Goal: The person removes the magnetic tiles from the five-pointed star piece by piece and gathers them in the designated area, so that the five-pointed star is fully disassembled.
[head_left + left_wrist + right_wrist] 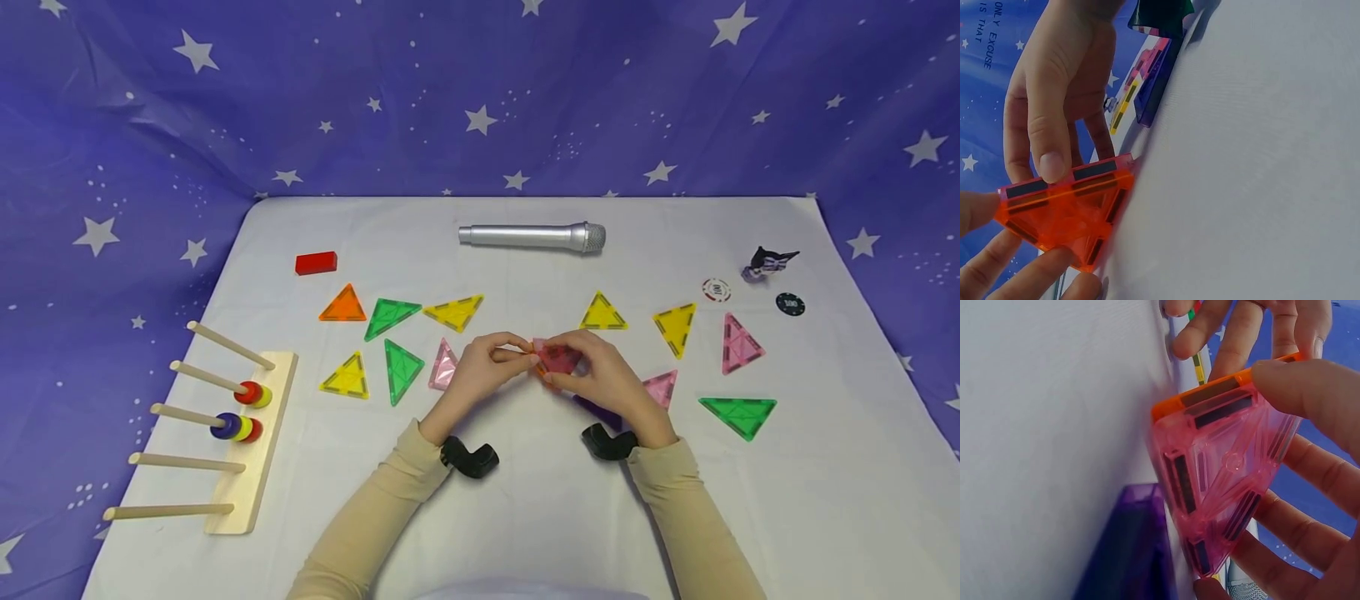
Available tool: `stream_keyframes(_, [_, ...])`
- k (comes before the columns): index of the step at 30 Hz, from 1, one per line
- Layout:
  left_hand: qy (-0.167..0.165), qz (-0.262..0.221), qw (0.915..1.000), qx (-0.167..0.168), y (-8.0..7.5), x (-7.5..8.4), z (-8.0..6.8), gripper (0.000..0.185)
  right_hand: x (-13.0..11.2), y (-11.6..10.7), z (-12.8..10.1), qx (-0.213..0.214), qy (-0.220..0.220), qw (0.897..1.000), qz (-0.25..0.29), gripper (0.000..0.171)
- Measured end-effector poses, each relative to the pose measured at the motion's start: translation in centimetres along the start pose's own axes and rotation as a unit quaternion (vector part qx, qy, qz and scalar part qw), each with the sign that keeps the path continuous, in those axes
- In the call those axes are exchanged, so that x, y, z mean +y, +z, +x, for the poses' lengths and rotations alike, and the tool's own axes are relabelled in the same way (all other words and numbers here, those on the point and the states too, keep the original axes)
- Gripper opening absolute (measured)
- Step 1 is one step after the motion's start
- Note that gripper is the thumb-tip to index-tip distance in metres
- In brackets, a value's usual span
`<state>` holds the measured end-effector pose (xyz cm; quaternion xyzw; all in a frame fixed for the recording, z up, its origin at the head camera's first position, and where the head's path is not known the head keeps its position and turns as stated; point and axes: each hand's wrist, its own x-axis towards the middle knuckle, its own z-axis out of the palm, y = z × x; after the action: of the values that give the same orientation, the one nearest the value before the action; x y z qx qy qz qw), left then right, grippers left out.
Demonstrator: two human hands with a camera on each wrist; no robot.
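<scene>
Pink translucent triangle tile (558,357), one, held above the middle of the white table (540,500), edge to edge with one orange triangle tile (1063,215); both hands pinch the pair. Left hand (483,371): fingers curled on the orange tile's edges. Right hand (607,379): thumb and fingers clamped round the pink tile (the orange edge shows along its top in the right wrist view). One purple tile (1125,550) lies flat on the table just beneath the right hand, partly hidden.

Loose triangle tiles on the table, counted in the head view:
- yellow, four: (346,377), (453,312), (602,313), (675,327)
- green, three: (389,316), (402,369), (739,414)
- pink, three: (444,367), (661,387), (738,344)
- orange, one (343,305)

Farther out: one silver microphone (532,237) at the far centre; one red block (316,263) far left; two poker chips, white (716,289) and dark (790,304), beside one small black-and-purple figure (767,263) far right. One wooden peg rack (240,442) at the left edge, five pegs, coloured rings on two of them (exact ring count unclear).
</scene>
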<state>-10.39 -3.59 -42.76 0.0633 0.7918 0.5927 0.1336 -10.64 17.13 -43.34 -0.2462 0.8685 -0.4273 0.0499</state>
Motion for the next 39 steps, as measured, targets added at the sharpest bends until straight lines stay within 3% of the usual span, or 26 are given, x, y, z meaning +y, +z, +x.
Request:
stream_keyframes(6, [-0.019,0.034,0.9990,0.022,0.1,0.3,-0.1,0.013,-0.2,0.1,0.1,0.001,0.009,1.000,-0.011,0.045])
stream_keyframes(11, [-0.009,0.045,0.9982,0.037,0.1,0.5,-0.1,0.011,-0.4,0.0,0.1,0.001,0.019,1.000,-0.019,0.047])
stream_keyframes(23, [0.014,0.063,0.9967,0.050,0.1,0.5,-0.1,0.008,-0.6,0.3,0.2,0.016,0.005,0.998,-0.058,0.045])
stream_keyframes(30, [-0.005,0.073,0.9964,0.042,0.3,0.2,-0.2,0.007,-0.5,0.0,0.2,0.020,0.008,0.999,-0.037,0.039])
stream_keyframes(35, [-0.014,0.062,0.9971,0.040,-0.4,0.1,-0.6,0.009,-0.4,-0.2,0.2,0.013,0.012,1.000,-0.024,0.038])
stream_keyframes(39, [-0.030,0.043,0.9976,0.045,-1.9,0.0,-1.1,0.013,-0.5,-0.3,0.2,0.006,0.016,1.000,-0.020,0.039])
